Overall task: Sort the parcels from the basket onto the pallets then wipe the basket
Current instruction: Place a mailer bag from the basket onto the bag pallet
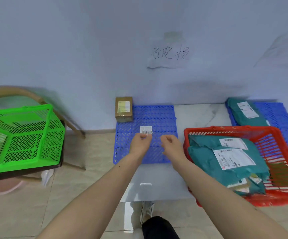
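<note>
While both your arms reach out over the near blue pallet (164,118), your left hand (140,143) pinches the lower edge of a small white barcode label (146,130), which seems to belong to a clear or very thin packet lying flat on the grid. Your right hand (170,144) hovers just beside it with the fingers loosely curled; you may be nipping the packet's transparent edge, but I cannot tell whether those fingers hold anything.

At the far left corner of that pallet stands a brown cardboard box (123,109), upright against the wall, its label facing you. A second blue pallet (276,116) lies further right along the wall, well apart from the first, and carries one teal mailer bag (243,114) with a white shipping label.

Your red basket (277,152) sits on the floor just to the right of your right forearm, between the two pallets and nearer to you. It holds several teal mailers (208,157) stacked on one another, two showing white labels, with a smaller brownish parcel (240,184) poking out at the near side.

To your left, a green basket (24,135) rests tilted on a wooden chair (36,96), with a pink basin (1,187) beneath. A paper sign (170,54) with handwriting hangs on the wall above the near pallet. Your shoe (146,211) shows at the bottom.
</note>
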`<state>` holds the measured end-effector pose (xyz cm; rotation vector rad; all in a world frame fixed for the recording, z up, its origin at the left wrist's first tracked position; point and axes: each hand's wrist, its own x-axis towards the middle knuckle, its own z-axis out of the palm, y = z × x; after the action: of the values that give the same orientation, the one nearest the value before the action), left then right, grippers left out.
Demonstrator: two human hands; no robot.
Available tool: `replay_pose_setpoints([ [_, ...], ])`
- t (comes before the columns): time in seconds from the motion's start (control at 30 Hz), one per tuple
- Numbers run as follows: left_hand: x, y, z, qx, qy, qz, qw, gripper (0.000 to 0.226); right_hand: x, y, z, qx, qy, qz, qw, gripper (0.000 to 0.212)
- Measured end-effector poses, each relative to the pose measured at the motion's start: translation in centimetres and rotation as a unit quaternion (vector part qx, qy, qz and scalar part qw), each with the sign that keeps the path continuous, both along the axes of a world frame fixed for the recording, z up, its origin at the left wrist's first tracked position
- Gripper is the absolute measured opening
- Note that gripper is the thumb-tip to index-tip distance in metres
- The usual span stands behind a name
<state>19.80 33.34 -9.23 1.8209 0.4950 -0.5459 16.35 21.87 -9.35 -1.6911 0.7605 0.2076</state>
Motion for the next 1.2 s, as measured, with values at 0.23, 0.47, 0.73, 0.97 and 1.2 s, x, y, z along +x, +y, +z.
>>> replay_pose_setpoints([
  [0.23, -5.6, -4.3, 1.1, -0.014, -0.004, -0.040, 0.999, 0.020, -6.6, -3.8, 1.7, -0.028, -0.013, -0.015, 0.999, 0.012],
  [0.47, -9.3, -10.1, 0.5, -0.019, -0.004, -0.075, 0.997, 0.019, -10.8, -10.4, 2.3, -0.053, -0.009, -0.016, 0.998, 0.014],
  [0.73, -10.9, -17.9, -0.2, 0.021, 0.030, -0.056, 0.998, 0.050, -11.1, -21.0, 2.2, -0.181, 0.001, 0.060, 0.982, 0.037],
  [0.97, -11.9, -22.4, -0.5, 0.102, 0.084, 0.012, 0.991, 0.061, -9.1, -28.9, 1.2, -0.285, 0.105, 0.217, 0.928, 0.071],
  [1.2, -12.6, -23.7, -1.7, 0.096, 0.119, 0.041, 0.987, 0.088, -7.2, -31.6, -1.5, -0.237, 0.178, 0.313, 0.902, 0.127],
])
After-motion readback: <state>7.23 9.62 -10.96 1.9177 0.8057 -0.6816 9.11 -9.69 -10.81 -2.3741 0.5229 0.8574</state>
